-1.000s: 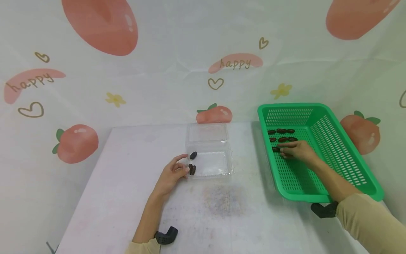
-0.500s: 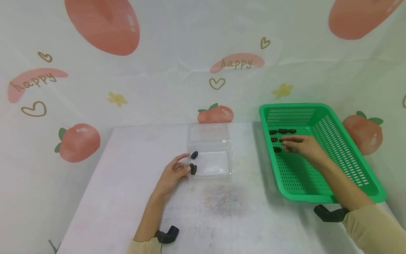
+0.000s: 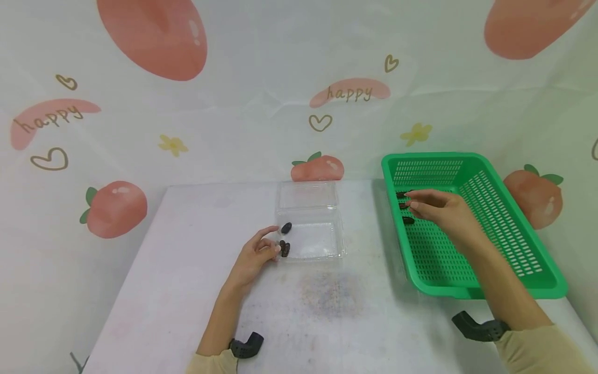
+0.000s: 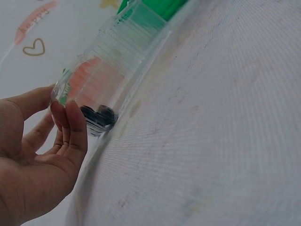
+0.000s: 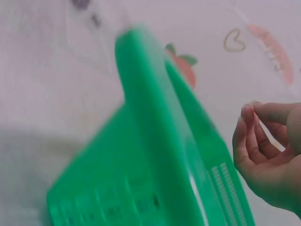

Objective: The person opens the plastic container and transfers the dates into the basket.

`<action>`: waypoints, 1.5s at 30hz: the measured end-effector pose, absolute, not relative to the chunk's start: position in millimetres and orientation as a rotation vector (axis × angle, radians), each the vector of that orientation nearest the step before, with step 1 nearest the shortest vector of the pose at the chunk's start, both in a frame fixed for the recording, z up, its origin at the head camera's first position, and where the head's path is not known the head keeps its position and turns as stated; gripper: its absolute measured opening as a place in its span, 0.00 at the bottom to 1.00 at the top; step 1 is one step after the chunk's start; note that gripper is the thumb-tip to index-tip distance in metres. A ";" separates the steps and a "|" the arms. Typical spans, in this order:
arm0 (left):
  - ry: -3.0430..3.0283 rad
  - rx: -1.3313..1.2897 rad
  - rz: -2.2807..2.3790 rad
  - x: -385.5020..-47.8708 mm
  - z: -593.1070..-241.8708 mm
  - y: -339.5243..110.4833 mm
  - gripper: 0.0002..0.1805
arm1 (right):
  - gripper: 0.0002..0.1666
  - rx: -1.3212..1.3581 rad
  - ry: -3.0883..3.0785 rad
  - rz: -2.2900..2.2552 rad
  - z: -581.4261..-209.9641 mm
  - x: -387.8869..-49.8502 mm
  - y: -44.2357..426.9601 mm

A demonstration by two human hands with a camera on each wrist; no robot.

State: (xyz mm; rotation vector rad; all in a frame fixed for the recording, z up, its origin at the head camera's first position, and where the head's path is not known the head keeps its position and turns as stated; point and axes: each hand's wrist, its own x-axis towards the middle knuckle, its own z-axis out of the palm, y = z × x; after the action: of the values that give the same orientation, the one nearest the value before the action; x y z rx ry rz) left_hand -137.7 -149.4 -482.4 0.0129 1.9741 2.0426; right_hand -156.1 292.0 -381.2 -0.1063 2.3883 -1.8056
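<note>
Dark brown oval date-like fruits, split between a bright green rectangular slotted plastic basket on the right and a small clear plastic hinged box nearer the middle. Right hand over the basket's left part, thumb tip and fingertips drawn close together; cannot tell whether empty or pinching a fruit. Shifted slightly toward the back row since half a second ago, now mostly hiding two fruits in that row visible then. At least three fruits showing along the basket's left wall, the frontmost clear of the fingers, unlike a second ago, when touched or covered by them. Left hand unmoved, gripping the box's left edge between thumb and fingers. Inside the box, just beside that hand, one fruit toward the back and a close cluster toward the front, likewise unchanged. Transparent lid folded back behind the base. Farther out, beige sleeves, black bent wrist mounts, a white-covered table with a grey-brown smudge in front of the box, and a white backdrop cloth printed with red fruit, hearts, yellow flowers and "happy".
</note>
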 end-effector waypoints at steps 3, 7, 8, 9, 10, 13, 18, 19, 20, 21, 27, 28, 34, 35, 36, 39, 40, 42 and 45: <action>1.972 0.009 2.047 -137.5 -481.9 -149.3 0.31 | 0.26 -0.081 2.414 -1.795 -376.4 -151.5 280.3; 1.967 0.009 2.056 -137.2 -480.4 -147.9 0.31 | 0.28 -0.032 2.437 -1.760 -372.2 -146.1 265.9; 1.967 0.014 2.053 -137.3 -479.8 -147.5 0.32 | 0.27 -0.030 2.437 -1.761 -371.4 -145.0 262.8; 1.967 0.018 2.053 -137.6 -479.7 -147.2 0.32 | 0.26 -0.044 2.430 -1.776 -370.8 -144.2 259.9; 1.966 0.020 2.054 -137.6 -479.0 -146.8 0.32 | 0.26 -0.061 2.423 -1.790 -370.5 -143.7 256.9; 1.970 0.020 2.052 -138.3 -478.3 -146.6 0.32 | 0.22 -0.109 2.373 -1.850 -370.3 -142.8 246.6; 1.980 0.010 2.046 -138.5 -477.5 -147.4 0.32 | 0.19 -0.166 2.283 -1.928 -374.8 -144.8 224.5; 1.981 0.011 2.045 -138.5 -477.4 -147.4 0.32 | 0.19 -0.177 2.271 -1.940 -376.3 -145.4 220.0; 1.982 0.012 2.044 -138.5 -477.3 -147.3 0.32 | 0.19 -0.193 2.263 -1.946 -377.8 -146.0 215.7; 1.981 0.011 2.045 -138.3 -476.9 -147.0 0.31 | 0.19 -0.204 2.260 -1.950 -379.6 -146.4 211.3; 1.994 0.013 2.038 -138.4 -476.6 -146.5 0.32 | 0.20 -0.215 2.208 -1.943 -388.2 -151.0 184.0; 1.996 0.017 2.036 -138.4 -476.5 -146.6 0.32 | 0.20 -0.212 2.201 -1.936 -389.3 -151.7 179.4; 1.994 0.030 2.025 -138.3 -476.3 -147.1 0.32 | 0.19 -0.251 2.142 -1.954 -399.2 -154.1 155.5; 1.995 0.030 2.021 -138.4 -476.6 -147.3 0.32 | 0.19 -0.254 2.133 -1.956 -401.1 -154.6 151.8; 1.998 0.027 2.017 -138.4 -476.9 -147.5 0.32 | 0.19 -0.253 2.130 -1.953 -403.1 -155.2 148.1; 2.008 0.022 2.008 -137.9 -477.1 -147.6 0.32 | 0.17 -0.253 2.126 -1.928 -410.1 -158.1 137.1; 2.010 0.021 2.006 -137.5 -476.9 -147.6 0.32 | 0.17 -0.257 2.120 -1.921 -412.8 -159.2 133.6; 2.011 0.020 2.007 -137.1 -477.1 -147.8 0.32 | 0.17 -0.263 2.104 -1.908 -417.7 -161.6 127.1; 2.010 0.017 2.009 -136.4 -476.9 -147.5 0.32 | 0.18 -0.273 2.081 -1.894 -424.7 -164.4 119.3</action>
State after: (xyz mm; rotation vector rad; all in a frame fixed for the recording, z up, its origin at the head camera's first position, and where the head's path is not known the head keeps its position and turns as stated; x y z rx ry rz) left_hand -136.4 -147.5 -476.9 0.0170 2.0103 2.0085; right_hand -164.4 119.3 -424.7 -0.2732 2.0811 -1.8942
